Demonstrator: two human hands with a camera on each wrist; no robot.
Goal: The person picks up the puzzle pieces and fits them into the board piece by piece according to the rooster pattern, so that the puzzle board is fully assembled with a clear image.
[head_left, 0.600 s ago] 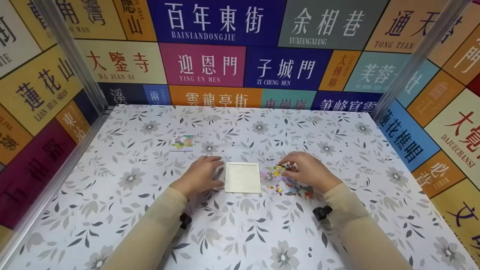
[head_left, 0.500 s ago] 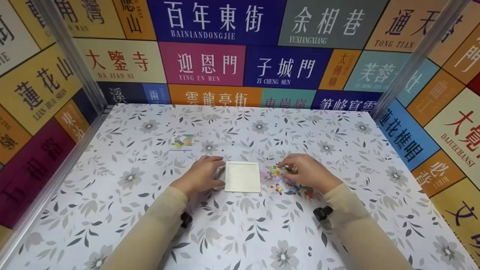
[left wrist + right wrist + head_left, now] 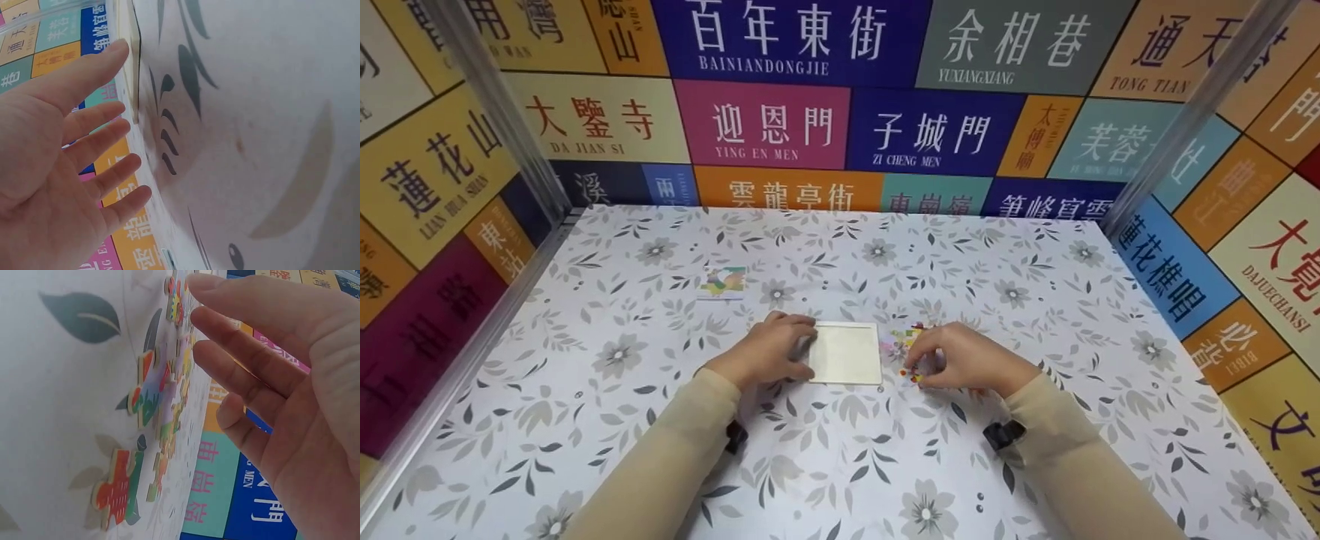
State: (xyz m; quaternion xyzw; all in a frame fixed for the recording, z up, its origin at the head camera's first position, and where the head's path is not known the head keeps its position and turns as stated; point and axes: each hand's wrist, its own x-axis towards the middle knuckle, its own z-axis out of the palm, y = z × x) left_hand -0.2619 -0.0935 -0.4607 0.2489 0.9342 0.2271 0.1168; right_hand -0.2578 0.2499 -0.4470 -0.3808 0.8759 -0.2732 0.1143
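A cream-coloured square tray [image 3: 845, 354] with a raised rim lies flat on the table. My left hand [image 3: 772, 346] rests beside its left edge, thumb and fingertips at the rim. In the left wrist view the left fingers [image 3: 104, 135] are spread and loosely straight, and the thumb touches the tray edge [image 3: 135, 62]. To the tray's right, my right hand [image 3: 971, 358] hovers over colourful jigsaw pieces [image 3: 896, 346], partly hiding them. The right wrist view shows the thumb and fingers apart, close to one jigsaw piece [image 3: 175, 304]; a red-and-green piece [image 3: 118, 489] lies nearer the camera.
A small square picture card [image 3: 721, 283] lies at the back left of the tray. The table has a white floral cloth [image 3: 840, 465]. Colourful panels with Chinese lettering [image 3: 765, 124] stand behind the table and at both sides.
My right hand has moved slightly left and toward me over the jigsaw pieces, its thumb and forefinger now lower. The left hand has shifted slightly right, against the tray's edge.
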